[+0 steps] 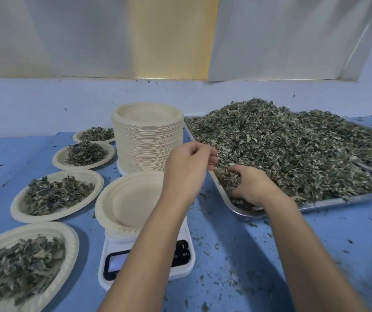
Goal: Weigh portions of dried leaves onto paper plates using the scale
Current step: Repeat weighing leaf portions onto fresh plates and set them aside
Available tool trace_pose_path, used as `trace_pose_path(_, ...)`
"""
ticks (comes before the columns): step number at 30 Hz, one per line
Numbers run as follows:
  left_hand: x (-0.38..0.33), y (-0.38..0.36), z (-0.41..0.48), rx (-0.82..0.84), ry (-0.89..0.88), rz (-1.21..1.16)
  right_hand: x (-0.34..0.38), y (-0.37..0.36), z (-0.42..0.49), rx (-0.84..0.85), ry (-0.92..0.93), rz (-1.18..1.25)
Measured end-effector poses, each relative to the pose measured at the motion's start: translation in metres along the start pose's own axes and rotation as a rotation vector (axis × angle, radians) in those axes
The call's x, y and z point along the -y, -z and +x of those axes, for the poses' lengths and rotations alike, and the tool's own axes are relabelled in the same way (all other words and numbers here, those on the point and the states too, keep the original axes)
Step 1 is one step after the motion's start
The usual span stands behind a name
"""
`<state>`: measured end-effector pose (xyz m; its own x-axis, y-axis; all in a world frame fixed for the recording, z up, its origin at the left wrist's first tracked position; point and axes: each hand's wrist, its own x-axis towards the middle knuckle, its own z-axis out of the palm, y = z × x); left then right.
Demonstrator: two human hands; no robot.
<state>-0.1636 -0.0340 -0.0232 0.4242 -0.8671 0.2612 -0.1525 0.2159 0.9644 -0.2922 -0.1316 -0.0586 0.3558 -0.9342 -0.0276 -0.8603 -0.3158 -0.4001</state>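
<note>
A white digital scale [180,264] stands on the blue table with a bare paper plate [126,201] on its platform. To its right a metal tray [230,206] carries a big heap of dried leaves [293,152]. My right hand [248,185] is dug into the heap's near left corner, fingers curled round a handful of leaves. My left hand [189,163] hovers above the tray's left edge beside the plate stack, fingers loosely curled; I cannot see anything in it. My left forearm covers part of the scale's display.
A tall stack of paper plates [146,136] stands behind the scale. Several filled plates [56,194] line the left side, the nearest one [23,266] at the front left corner. Loose leaf crumbs litter the blue cloth [248,255]. A wall rises behind.
</note>
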Motion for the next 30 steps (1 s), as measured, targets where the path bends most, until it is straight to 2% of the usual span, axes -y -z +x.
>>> trace_pose_path(5, 0.000, 0.002, 0.001, -0.012, 0.005, -0.003, -0.005, 0.024, -0.007, 0.047, -0.012, 0.057)
trace_pose_path(10, 0.000, -0.001, -0.001, -0.005, -0.006, 0.023, -0.006, 0.031, -0.008, 0.003, -0.092, 0.157)
trace_pose_path(12, -0.001, -0.002, -0.002, -0.003, -0.007, 0.029, -0.006, 0.030, -0.008, 0.098, -0.147, 0.121)
trace_pose_path(15, 0.000, -0.002, -0.003, -0.003, -0.004, 0.031, -0.002, 0.025, -0.012, 0.358, -0.193, -0.013)
trace_pose_path(17, 0.000, -0.003, -0.003, -0.003, -0.002, 0.033, -0.001, 0.021, -0.014, 0.438, -0.174, -0.043)
trace_pose_path(18, 0.000, -0.003, -0.003, -0.004, -0.001, 0.031, 0.000, 0.019, -0.013, 0.451, -0.174, 0.023)
trace_pose_path(20, 0.000, -0.002, -0.003, -0.008, 0.000, 0.026, 0.000, 0.013, -0.010, 0.409, -0.148, 0.144)
trace_pose_path(26, -0.003, 0.003, -0.002, -0.030, 0.001, 0.018, 0.002, -0.011, 0.015, 0.104, 0.010, 0.034)
trace_pose_path(30, -0.003, 0.004, 0.000, -0.044, 0.005, 0.015, 0.002, -0.008, 0.027, 0.071, 0.003, -0.014)
